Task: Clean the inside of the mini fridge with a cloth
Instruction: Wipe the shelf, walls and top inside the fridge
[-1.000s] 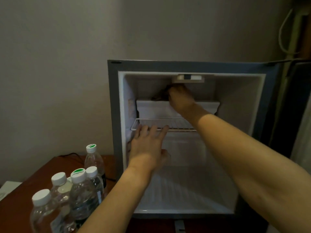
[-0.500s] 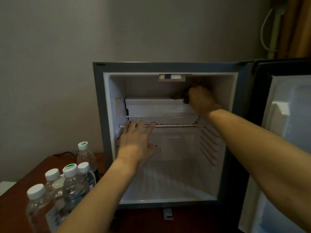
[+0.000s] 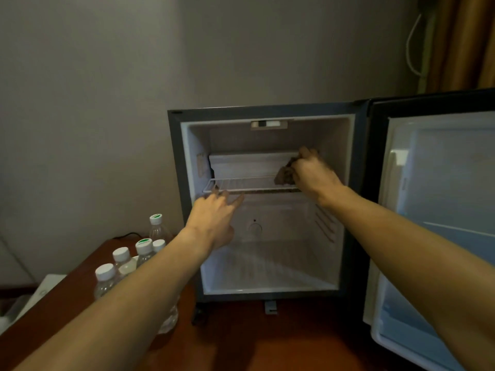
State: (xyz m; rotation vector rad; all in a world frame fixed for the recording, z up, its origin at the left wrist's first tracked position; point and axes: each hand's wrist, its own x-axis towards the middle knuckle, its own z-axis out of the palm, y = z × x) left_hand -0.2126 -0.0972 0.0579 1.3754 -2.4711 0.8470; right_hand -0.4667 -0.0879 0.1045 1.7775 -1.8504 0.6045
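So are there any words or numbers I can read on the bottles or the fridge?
None can be read.
Bottle caps: green marks, too blurred to read.
Bottle labels: too blurred.
Fridge control panel: dark and white patches, no legible text.

A: Item one, table (image 3: 254,344)?
B: Reddish-brown wood, glossy, filling the lower foreground.

A: Item two, bottles (image 3: 126,263)?
B: Clear plastic, grouped at the table's left side. Five caps show: three plain white, two white with green labels. The rear bottle (image 3: 158,228) stands nearest the wall.

A: Item three, wall (image 3: 107,103)?
B: Plain grey, behind everything.

A: Item four, curtain (image 3: 466,41)?
B: Orange-brown, upper right corner. A white cord (image 3: 409,46) hangs looped just beside it.

A: Item five, cable (image 3: 128,234)?
B: Black, at the table's back edge, behind the bottles.

A: Last?
B: A pale object (image 3: 40,293) at the far left, too dim to identify.
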